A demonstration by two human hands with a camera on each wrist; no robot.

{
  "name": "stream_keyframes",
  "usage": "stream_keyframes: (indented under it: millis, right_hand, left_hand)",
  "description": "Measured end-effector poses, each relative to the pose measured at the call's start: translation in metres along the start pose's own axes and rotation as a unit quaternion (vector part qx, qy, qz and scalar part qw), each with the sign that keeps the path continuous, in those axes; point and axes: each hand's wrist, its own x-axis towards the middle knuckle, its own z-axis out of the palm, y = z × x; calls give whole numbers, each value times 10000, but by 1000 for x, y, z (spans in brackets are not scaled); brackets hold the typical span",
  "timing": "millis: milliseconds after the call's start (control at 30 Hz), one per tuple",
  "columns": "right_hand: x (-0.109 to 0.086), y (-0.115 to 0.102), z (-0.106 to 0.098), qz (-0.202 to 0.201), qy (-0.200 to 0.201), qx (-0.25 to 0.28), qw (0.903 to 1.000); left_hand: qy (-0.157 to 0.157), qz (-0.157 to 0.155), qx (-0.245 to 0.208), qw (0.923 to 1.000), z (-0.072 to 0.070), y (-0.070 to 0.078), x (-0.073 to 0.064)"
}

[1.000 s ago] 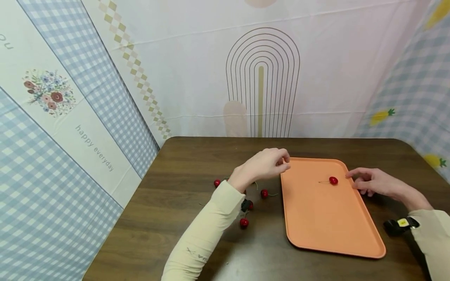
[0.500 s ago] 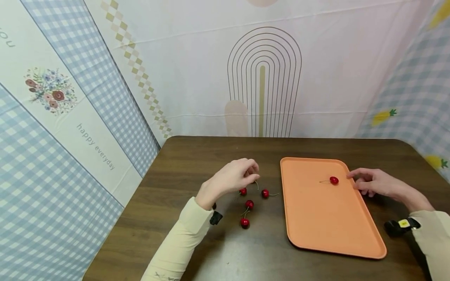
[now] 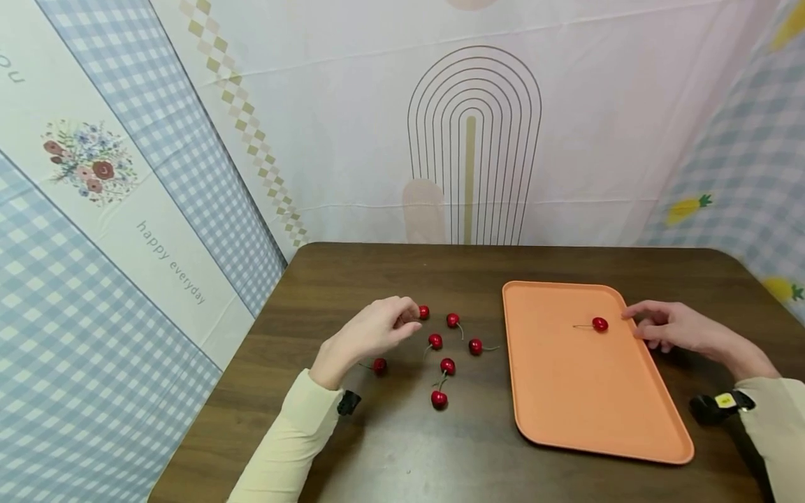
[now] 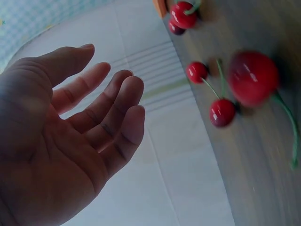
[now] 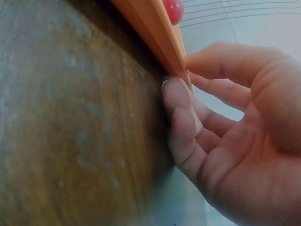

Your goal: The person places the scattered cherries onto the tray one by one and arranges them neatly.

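Over the left side of the table, the left hand is hovering by seven loose cherries, fingers loosely curled with a wide gap to the thumb and nothing in them. The right hand looks like it's pinching the right rim of the orange tray, though I can't tell how firmly. Just one tray cherry is on there, near that hand, stem pointing left.

So what could go wrong? My main worry is the pair whose stems look crossed, the upper cherry and the lower cherry. Lift one carelessly and it may well drag the other along. Also, the lone cherry is right by the left wrist, so a low sweep of that black wrist camera could knock it away. These things are round and glossy, so a sloppy pinch could send one rolling. And if the right hand tips the rim, I reckon the tray cherry goes for a wander.
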Motion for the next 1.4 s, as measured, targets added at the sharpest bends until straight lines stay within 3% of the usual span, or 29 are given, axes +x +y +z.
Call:
stream_keyframes:
  millis: [333, 533, 700, 1067, 1267, 1400]
  right_hand:
    - [0, -3, 1, 139, 4, 23, 9999]
    - [-1, -2, 0, 160, -10, 43, 9999]
    - [0, 0, 0, 130, -1, 44, 9999]
    - [1, 0, 0, 89, -6, 60, 9999]
    - [0, -2, 0, 15, 4, 67, 10000]
    - [-1, -2, 0, 65, -3, 70, 10000]
  left_hand:
    - [-188, -205, 326, 9991, -7, -30, -32]
    - [-543, -410, 461, 9966, -6, -44, -48]
    - [-795, -613, 305, 9945, -5, -51, -58]
    - [-1044, -800, 201, 9911, 2, -59, -68]
    - [-1200, -1180, 220, 9855, 0, -60, -67]
    - [-1217, -1230, 222, 9847, 0, -60, -66]
